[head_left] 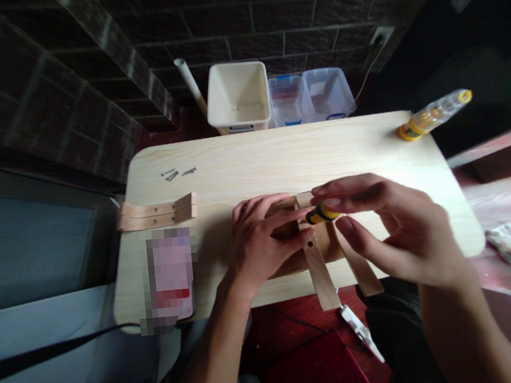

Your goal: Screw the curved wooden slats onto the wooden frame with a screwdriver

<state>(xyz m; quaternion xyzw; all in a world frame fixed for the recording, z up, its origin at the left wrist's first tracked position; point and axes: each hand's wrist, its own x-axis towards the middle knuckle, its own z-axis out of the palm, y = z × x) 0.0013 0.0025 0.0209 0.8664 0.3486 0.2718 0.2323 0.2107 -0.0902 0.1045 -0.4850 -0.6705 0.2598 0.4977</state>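
Observation:
My right hand (387,221) pinches a yellow and black screwdriver (322,212) between thumb and fingers. The tool's tip end meets the upper part of a wooden leg (322,275), just above a dark hole. My left hand (262,238) presses on a brown wooden piece (291,260), with its thumb and index finger on either side of the tip at that leg. A second wooden leg (360,263) lies to the right, partly under my right hand. Both legs reach past the table's near edge.
On the light wooden table (257,161) lie several screws (173,175), two curved wooden pieces (158,213) and a blurred pink item (171,273). A clear bottle-shaped container (436,115) stands at the far right corner. Behind are a cream bin (237,95) and clear tubs (327,93).

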